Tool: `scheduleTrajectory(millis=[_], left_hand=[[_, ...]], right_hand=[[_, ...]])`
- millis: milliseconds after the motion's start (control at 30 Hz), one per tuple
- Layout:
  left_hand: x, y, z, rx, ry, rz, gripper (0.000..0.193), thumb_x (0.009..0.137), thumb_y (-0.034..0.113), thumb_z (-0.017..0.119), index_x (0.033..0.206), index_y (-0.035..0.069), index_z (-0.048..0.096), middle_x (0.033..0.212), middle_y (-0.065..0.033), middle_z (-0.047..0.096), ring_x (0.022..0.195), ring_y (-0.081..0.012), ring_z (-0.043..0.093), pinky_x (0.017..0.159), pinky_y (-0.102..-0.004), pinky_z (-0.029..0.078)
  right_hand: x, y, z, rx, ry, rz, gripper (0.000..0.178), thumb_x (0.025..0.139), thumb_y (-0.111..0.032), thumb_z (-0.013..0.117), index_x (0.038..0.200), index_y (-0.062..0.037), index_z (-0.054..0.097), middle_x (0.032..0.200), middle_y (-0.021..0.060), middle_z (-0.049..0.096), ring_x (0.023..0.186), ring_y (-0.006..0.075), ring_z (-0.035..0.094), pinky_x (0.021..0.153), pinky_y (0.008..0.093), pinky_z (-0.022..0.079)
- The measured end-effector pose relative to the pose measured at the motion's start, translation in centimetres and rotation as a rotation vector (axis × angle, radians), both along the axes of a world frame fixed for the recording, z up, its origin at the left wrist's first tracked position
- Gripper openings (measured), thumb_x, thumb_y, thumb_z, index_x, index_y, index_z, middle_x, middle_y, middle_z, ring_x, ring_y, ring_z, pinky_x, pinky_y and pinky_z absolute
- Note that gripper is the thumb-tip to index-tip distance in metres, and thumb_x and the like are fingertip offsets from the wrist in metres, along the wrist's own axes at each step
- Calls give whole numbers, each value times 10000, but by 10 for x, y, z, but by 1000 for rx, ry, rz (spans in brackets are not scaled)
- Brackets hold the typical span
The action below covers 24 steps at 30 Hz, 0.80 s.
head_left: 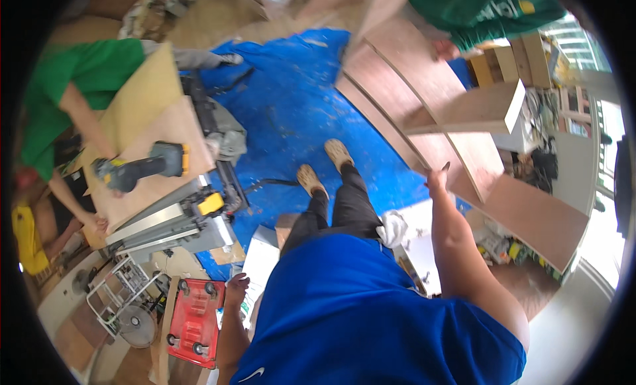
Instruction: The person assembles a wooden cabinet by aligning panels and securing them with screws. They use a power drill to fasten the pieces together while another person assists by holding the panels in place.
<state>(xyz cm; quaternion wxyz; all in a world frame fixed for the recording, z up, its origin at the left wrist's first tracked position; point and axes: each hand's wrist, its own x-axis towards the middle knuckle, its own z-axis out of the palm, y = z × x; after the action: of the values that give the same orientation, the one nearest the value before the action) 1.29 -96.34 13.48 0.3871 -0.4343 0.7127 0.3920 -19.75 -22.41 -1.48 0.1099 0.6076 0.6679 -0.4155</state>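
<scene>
An open wooden unit [416,70] leans in at the upper right over the blue sheet [285,93], one long divider running down it and one board [474,110] standing out across it. The right hand [436,179] is at its near edge, fingers bent and close together; whether they grip the wood cannot be told. A co-worker's hand [448,50] touches the unit farther up. The left hand [236,289] hangs low beside a white panel [263,258], its fingers loosely curled and parted. Two tan clogs [336,153] stand on the sheet. At left, one black-and-yellow power tool [140,167] lies on a wooden board [159,130], where a second co-worker [79,93] in green leans in. Below are one red dolly [195,319], four wheels up, and one round fan [137,325].
</scene>
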Motion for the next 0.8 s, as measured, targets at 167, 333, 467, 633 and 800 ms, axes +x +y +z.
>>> scheduleTrajectory(millis=[167,333,467,633,800], left_hand=[[-21,24,-22,22,209,25,403,885,258,721,1199,12,666,919,-115,724,775,-168,644,696,-305,511],[-22,15,-71,6,503,-256,377,872,320,708,1164,82,712,1121,-163,716,1035,-302,680,937,-397,522],[-24,38,-79,-99,429,-299,425,875,401,700,1182,107,704,1168,-174,699,1083,-330,663,950,-412,514],[-25,38,-77,-70,330,-282,461,877,450,694,1193,115,701,1195,-162,690,1110,-338,650,972,-416,504],[12,73,-67,-194,221,-180,417,868,461,705,1141,148,732,1164,-142,709,1081,-318,662,950,-408,508]], right_hand=[[-64,-66,66,118,216,966,776,834,-138,754,1526,-119,405,1190,166,645,1075,260,632,888,361,526],[-104,-108,156,175,378,1325,610,846,-202,708,1382,23,526,1333,201,598,1238,315,583,1040,387,462],[-148,-95,169,460,0,1590,571,792,-231,763,1312,-63,601,1365,181,567,1303,339,518,1072,486,434],[-183,21,142,1167,-689,1812,684,740,-361,819,1350,-149,594,1477,122,483,1395,324,420,1083,572,385],[-194,11,234,1011,-1152,2006,708,745,-449,807,1357,-163,595,1434,103,529,1358,307,469,1065,536,399]])
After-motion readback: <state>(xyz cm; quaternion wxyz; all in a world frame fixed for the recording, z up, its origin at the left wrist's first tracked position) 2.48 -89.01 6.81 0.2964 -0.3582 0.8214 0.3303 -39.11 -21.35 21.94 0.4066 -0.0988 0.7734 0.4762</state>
